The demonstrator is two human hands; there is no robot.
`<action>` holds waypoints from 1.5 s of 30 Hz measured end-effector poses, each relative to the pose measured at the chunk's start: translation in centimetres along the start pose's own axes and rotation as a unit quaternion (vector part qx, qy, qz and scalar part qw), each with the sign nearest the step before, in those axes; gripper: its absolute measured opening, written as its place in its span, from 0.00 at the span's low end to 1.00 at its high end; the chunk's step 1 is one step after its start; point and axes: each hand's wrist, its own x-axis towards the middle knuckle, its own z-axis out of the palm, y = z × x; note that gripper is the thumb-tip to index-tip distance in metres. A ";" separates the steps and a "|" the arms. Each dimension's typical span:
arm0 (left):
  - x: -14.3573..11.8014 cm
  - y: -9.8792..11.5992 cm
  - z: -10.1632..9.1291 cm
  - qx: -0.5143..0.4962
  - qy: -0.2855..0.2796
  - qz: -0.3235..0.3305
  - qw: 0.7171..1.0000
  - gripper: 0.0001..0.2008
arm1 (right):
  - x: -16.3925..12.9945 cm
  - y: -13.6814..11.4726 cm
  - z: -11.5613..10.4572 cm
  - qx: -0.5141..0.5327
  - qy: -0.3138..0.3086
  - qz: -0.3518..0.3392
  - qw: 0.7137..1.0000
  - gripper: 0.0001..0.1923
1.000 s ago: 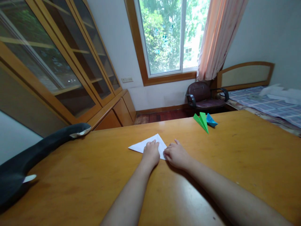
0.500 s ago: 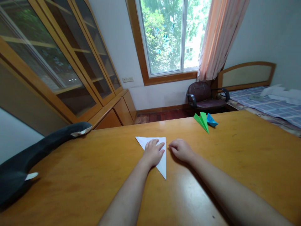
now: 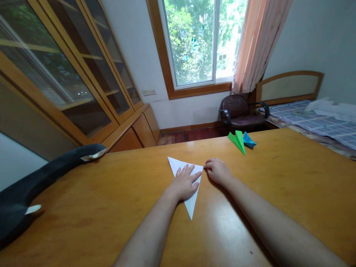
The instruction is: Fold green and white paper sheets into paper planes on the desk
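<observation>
White paper point(image 3: 190, 202), folded to a long triangle, lies flat on the wooden table point(image 3: 278, 185), its narrow tip pointing toward the person and its broad edge toward the window point(image 3: 198, 40). The left hand point(image 3: 185, 183) rests palm-down on the paper with fingers spread and extended (a flat press, nothing grasped), covering the middle of the triangle. The right hand point(image 3: 218, 170) sits on the table just beside the paper's far right corner, fingers loosely curled, fingertips at or touching that corner; whether it pinches the paper cannot be told. Farther back on the table, well apart from the hands, lie a green paper plane point(image 3: 237, 141) and, touching it on the right, a blue folded piece point(image 3: 248, 139). A dark plush toy point(image 3: 41, 181) with white patches stretches along the table's left edge. Behind the table stand a glass-fronted cabinet point(image 3: 69, 74) at left, a dark office chair point(image 3: 239, 113) beneath the window, a pink curtain point(image 3: 256, 40), and a bed point(image 3: 314, 122) with a checked cover at right.
</observation>
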 end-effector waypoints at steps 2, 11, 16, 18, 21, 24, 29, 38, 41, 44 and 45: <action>0.0 0.1 0.0 -0.001 0.001 -0.002 1.000 0.26 | 0.1 0.0 0.0 0.002 0.003 -0.004 1.000 0.16; 0.1 0.3 0.1 -0.001 0.002 -0.001 1.000 0.27 | 0.9 0.4 0.8 0.024 0.031 0.085 0.996 0.12; 0.2 1.0 0.3 -0.005 0.022 -0.038 0.999 0.30 | 0.7 0.1 0.7 0.037 0.046 0.086 0.995 0.12; 0.4 1.5 0.6 -0.003 0.041 -0.075 0.996 0.31 | 0.6 -0.6 0.7 0.064 0.046 0.103 0.992 0.14; 0.6 2.4 1.0 0.006 0.077 -0.130 0.989 0.31 | 0.7 -1.6 1.1 0.149 0.028 0.129 0.980 0.16; 0.7 2.7 0.7 0.016 0.097 -0.167 0.981 0.28 | 0.9 -2.1 1.6 0.269 -0.001 0.147 0.952 0.19; 0.5 1.9 -0.6 0.016 0.087 -0.177 0.980 0.26 | 0.9 -1.8 2.0 0.447 -0.032 0.208 0.870 0.22; 0.3 1.0 -1.6 -0.033 0.043 -0.215 0.975 0.45 | 0.6 -2.8 2.3 0.475 -0.013 0.180 0.861 0.17; 0.3 0.6 -1.7 -0.067 0.052 -0.202 0.976 0.42 | 0.6 -2.9 2.3 0.453 -0.013 0.167 0.876 0.16; 0.4 0.2 -1.6 -0.127 0.099 -0.161 0.974 0.22 | 0.7 -3.0 2.1 0.433 -0.015 0.161 0.887 0.14; 0.4 0.1 -1.6 -0.153 0.119 -0.148 0.970 0.17 | 0.7 -3.0 1.9 0.426 -0.015 0.153 0.892 0.13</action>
